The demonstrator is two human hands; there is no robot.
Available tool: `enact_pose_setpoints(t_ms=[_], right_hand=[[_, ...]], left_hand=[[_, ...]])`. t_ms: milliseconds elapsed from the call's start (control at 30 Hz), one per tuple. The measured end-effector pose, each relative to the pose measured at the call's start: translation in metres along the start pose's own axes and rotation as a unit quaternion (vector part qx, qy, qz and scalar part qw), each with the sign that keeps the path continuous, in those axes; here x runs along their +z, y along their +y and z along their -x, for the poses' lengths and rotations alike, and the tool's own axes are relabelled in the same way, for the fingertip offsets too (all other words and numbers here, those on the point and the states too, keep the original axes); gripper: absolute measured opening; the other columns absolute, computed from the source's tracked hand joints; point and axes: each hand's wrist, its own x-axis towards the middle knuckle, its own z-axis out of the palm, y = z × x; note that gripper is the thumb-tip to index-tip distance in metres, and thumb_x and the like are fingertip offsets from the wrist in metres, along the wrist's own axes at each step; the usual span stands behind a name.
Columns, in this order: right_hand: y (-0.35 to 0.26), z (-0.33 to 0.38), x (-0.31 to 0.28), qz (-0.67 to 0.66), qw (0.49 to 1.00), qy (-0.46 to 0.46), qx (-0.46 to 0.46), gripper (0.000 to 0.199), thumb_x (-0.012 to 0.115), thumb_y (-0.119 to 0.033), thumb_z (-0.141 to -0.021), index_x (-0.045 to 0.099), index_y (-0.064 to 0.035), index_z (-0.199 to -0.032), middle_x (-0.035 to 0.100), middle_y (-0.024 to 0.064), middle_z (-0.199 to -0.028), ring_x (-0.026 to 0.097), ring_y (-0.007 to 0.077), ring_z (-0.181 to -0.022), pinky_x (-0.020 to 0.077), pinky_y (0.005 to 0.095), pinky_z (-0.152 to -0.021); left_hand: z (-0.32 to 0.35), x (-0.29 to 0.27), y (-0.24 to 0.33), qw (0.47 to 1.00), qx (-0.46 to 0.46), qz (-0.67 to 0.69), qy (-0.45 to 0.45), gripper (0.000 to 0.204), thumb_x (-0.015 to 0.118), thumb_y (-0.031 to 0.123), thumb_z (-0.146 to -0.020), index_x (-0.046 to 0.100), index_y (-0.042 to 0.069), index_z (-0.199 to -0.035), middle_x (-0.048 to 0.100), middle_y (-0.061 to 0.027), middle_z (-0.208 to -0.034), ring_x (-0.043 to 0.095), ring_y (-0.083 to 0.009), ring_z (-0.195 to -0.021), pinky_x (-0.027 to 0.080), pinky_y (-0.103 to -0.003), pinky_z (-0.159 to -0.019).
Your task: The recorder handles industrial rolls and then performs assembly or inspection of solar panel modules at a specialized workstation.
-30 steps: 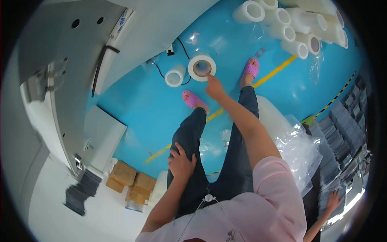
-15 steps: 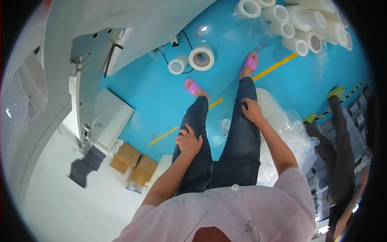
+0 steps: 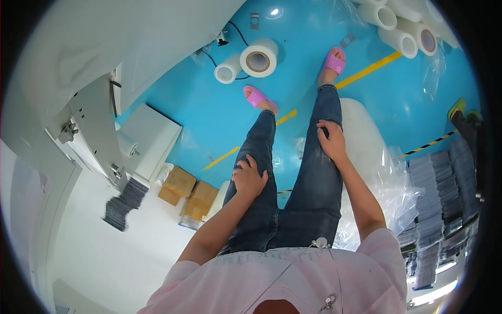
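Denim jeans [image 3: 308,204], seemingly glossy floor [image 3: 209,120]

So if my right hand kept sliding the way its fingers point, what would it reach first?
The right hand lies on the jeans, fingers pointing down the leg, so it would likely follow the shin to the pink sandal; depth is unclear.

- The white rolls [image 3: 413,29] at the top right run out past the picture's rim.
- The dark stacks [image 3: 436,209] on the right blur toward the rim.
- Another person's shoe [image 3: 456,107] shows; the rest is cut off.
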Motion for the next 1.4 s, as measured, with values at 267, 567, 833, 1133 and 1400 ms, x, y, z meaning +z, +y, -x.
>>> enact_pose_setpoints(t_ms=[267,567,833,1133,1400], right_hand=[[0.030,0.020,-0.058,0.385,0.913,-0.049,0.124,0.026,0.047,-0.016,-0.090,0.062,-0.0086,-0.110,0.065,0.0152,-0.104,0.062,0.0339,-0.097,0.0484,0.0460,-0.083],[0.039,0.044,-0.086,0.394,0.805,-0.403,0.183,0.047,0.064,-0.047,-0.081,0.066,-0.0260,-0.122,0.062,0.0094,-0.127,0.057,0.0317,-0.118,0.0461,0.0482,-0.096],[0.184,0.025,-0.008,0.297,0.849,-0.404,0.165,0.036,0.066,-0.039,-0.080,0.074,-0.0154,-0.106,0.070,0.0160,-0.107,0.068,0.0334,-0.096,0.0515,0.0442,-0.082],[0.195,0.036,-0.045,0.025,0.951,-0.304,0.052,0.045,0.064,-0.042,-0.082,0.071,-0.0052,-0.107,0.067,0.0221,-0.111,0.065,0.0358,-0.101,0.0499,0.0439,-0.085],[0.135,-0.015,-0.180,0.060,0.994,0.046,0.081,0.028,0.056,-0.028,-0.091,0.067,-0.0052,-0.103,0.068,0.0206,-0.094,0.066,0.0379,-0.087,0.0518,0.0448,-0.077]], left_hand=[[-0.002,-0.001,0.003,0.997,0.016,0.073,0.003,0.088,0.060,0.057,-0.082,0.032,0.001,-0.144,0.050,-0.0302,-0.127,0.060,-0.0449,-0.107,0.051,-0.053,-0.086],[-0.014,-0.013,0.007,0.999,0.026,0.024,-0.001,0.084,0.052,0.059,-0.086,0.034,0.001,-0.145,0.048,-0.0285,-0.130,0.063,-0.0424,-0.101,0.055,-0.053,-0.073],[-0.019,-0.028,0.024,0.998,0.003,0.056,0.006,0.078,0.052,0.056,-0.087,0.041,0.001,-0.141,0.052,-0.0239,-0.129,0.064,-0.0383,-0.103,0.055,-0.048,-0.078],[-0.018,-0.051,0.049,0.993,-0.005,0.114,-0.012,0.073,0.051,0.053,-0.087,0.044,0.001,-0.137,0.054,-0.0233,-0.127,0.062,-0.0375,-0.107,0.054,-0.049,-0.082],[0.008,-0.143,0.101,0.985,0.044,0.115,0.121,0.071,0.060,0.049,-0.086,0.043,0.005,-0.139,0.050,-0.0241,-0.129,0.062,-0.0412,-0.103,0.054,-0.046,-0.081]])
